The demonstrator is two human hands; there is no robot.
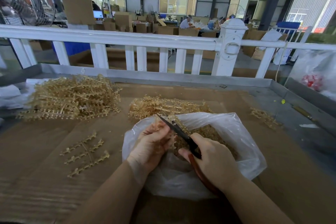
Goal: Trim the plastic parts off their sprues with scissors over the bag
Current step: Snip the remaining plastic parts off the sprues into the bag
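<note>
Two hands: both work over the open bag, near the middle of the head view.
Left hand (pixel 151 143): fingers curled round a sprue piece (pixel 170 120) of pale amber plastic, holding it above the bag's mouth.
Right hand (pixel 211 160): fingers wrapped round the red-brown handles of the scissors (pixel 179 130), gripping them firmly.
Scissors: dark blades point far and left, their tips reaching into the held sprue; whether the blades are parted or closed cannot be told.
Bag (pixel 241 132): clear plastic, lying open on the cardboard sheet (pixel 54 178), with a heap of cut parts (pixel 209 132) inside, right of the blades.
Large sprue pile (pixel 72 96): far left on the table, a tangled amber mound.
Smaller sprue pile (pixel 163 105): just beyond the bag, touching its far edge.
Loose sprues (pixel 85 152): a few flat on the cardboard, left of the left hand, apart from the bag.
Stray sprue (pixel 263 116): far right of the bag, lying alone.
White railing (pixel 127 40): runs across behind the table's metal rim (pixel 200 78).
Background: cardboard boxes and seated people, well beyond the railing.
</note>
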